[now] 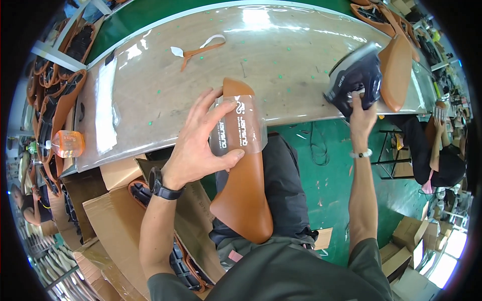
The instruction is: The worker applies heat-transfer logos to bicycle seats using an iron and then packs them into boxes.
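Note:
A long brown leather-look padded piece lies lengthwise over my lap, its far end reaching the table edge. A clear printed plastic film is wrapped around its upper part. My left hand grips film and piece from the left side, thumb and fingers spread over them. At the right, my right hand is closed around the handle of a dark clothes iron. The iron is at the table's right part, close beside another brown padded piece; whether its sole touches the table I cannot tell.
The table has a film-covered top with a brown strap and a white strip. An orange bottle is at the left, near stacked brown pieces. Open cardboard boxes stand lower left. Another person sits at right.

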The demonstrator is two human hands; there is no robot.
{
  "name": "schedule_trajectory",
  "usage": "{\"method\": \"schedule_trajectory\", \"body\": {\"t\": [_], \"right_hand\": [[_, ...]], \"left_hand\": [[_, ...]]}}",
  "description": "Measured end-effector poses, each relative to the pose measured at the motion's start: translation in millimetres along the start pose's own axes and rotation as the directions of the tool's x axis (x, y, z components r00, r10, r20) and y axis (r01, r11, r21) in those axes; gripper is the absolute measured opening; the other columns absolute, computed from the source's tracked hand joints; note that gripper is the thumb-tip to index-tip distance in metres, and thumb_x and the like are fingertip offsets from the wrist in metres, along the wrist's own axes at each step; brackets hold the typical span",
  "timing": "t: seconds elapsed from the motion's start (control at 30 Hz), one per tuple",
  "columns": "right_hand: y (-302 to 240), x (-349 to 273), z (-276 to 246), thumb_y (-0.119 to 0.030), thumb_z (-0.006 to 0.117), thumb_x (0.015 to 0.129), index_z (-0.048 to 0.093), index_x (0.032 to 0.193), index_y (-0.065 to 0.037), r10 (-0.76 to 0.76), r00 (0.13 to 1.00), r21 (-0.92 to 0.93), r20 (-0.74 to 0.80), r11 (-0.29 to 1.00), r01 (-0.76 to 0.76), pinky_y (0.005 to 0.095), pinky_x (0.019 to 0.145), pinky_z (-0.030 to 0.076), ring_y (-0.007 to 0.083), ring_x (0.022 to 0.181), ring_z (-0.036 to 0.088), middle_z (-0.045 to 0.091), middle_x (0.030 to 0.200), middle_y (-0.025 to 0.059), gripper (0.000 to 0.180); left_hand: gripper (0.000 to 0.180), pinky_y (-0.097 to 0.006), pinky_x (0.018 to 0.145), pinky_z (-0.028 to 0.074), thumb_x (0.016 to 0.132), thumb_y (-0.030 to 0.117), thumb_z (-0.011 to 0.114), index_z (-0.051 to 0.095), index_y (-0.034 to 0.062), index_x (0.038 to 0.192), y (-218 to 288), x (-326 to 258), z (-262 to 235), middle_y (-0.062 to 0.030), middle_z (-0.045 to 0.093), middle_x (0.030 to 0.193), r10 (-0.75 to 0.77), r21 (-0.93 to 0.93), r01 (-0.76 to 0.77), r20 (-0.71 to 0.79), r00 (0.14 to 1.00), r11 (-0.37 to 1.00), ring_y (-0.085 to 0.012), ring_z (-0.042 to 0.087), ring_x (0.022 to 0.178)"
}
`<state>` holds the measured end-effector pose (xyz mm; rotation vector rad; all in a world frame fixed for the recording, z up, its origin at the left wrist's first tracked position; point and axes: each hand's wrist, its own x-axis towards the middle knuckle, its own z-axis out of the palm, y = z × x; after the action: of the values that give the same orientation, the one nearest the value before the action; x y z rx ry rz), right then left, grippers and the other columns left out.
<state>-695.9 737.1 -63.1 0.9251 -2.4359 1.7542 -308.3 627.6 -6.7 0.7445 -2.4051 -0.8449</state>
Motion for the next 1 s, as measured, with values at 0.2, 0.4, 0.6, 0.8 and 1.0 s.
{"method": "schedule_trajectory", "body": {"t": [0.2, 0.4, 0.6, 0.8, 1.0], "right_hand": [[-140.4, -8.9, -69.2, -0.019, 0.092, 0.064, 0.064, 0.09, -0.001, -0.426, 0.737, -0.3, 0.525, 0.717, 0.629, 0.0297, 0.066, 0.052, 0.0178, 0.065, 0.063, 0.067, 0.077, 0.0101, 0.043], [-206.2, -42.3, -59.1, -0.047, 0.079, 0.06, 0.057, 0.077, -0.006, -0.579, 0.167, 0.023, 0.798, 0.306, 0.952, 0.0355, 0.051, 0.041, 0.0244, 0.054, 0.054, 0.048, 0.064, 0.0053, 0.05], [-214.7, -46.7, -49.0, -0.047, 0.072, 0.057, 0.052, 0.072, -0.007, -0.563, 0.103, 0.034, 0.82, 0.228, 0.973, 0.0355, 0.049, 0.038, 0.0227, 0.053, 0.05, 0.042, 0.063, 0.0042, 0.047], [-213.0, -46.9, -49.1, -0.042, 0.075, 0.051, 0.051, 0.071, -0.008, -0.525, 0.095, 0.033, 0.846, 0.228, 0.973, 0.0358, 0.05, 0.038, 0.0229, 0.053, 0.05, 0.043, 0.064, 0.0043, 0.046], [-210.4, -42.7, -44.9, -0.051, 0.077, 0.057, 0.053, 0.074, -0.005, -0.53, 0.089, 0.037, 0.844, 0.224, 0.974, 0.0375, 0.049, 0.037, 0.0258, 0.052, 0.05, 0.046, 0.063, 0.0065, 0.055]], "left_hand": [[0.08, -0.054, 0.112, 0.035, 0.063, 0.03, 0.081, 0.052, 0.0132, 0.136, -1.5, 2.7, 4.0, -0.0239, 0.038, 0.15, 0.02, -0.029, -0.021, -0.046, 0.999, 0.999, -0.0467, 0.032, 0.141], [0.08, -0.054, 0.111, 0.037, 0.062, 0.028, 0.08, 0.052, 0.0128, 0.135, -0.4, 3.2, 6.8, -0.0235, 0.039, 0.148, 0.037, -0.027, -0.039, -0.086, 0.996, 0.999, -0.0472, 0.035, 0.138], [0.08, -0.055, 0.11, 0.037, 0.061, 0.027, 0.079, 0.052, 0.0125, 0.134, -1.6, 3.2, 7.3, -0.0232, 0.039, 0.147, 0.044, -0.055, -0.049, -0.086, 0.995, 0.997, -0.0467, 0.035, 0.138], [0.081, -0.055, 0.11, 0.037, 0.06, 0.027, 0.079, 0.052, 0.012, 0.135, -5.0, 2.5, 8.8, -0.0239, 0.038, 0.148, 0.045, -0.088, -0.053, -0.086, 0.995, 0.995, -0.0468, 0.034, 0.139], [0.082, -0.055, 0.11, 0.037, 0.06, 0.026, 0.079, 0.051, 0.0114, 0.136, -5.4, 0.9, 7.8, -0.0242, 0.037, 0.148, 0.023, -0.103, -0.031, -0.071, 0.997, 0.994, -0.0469, 0.034, 0.139]]}}
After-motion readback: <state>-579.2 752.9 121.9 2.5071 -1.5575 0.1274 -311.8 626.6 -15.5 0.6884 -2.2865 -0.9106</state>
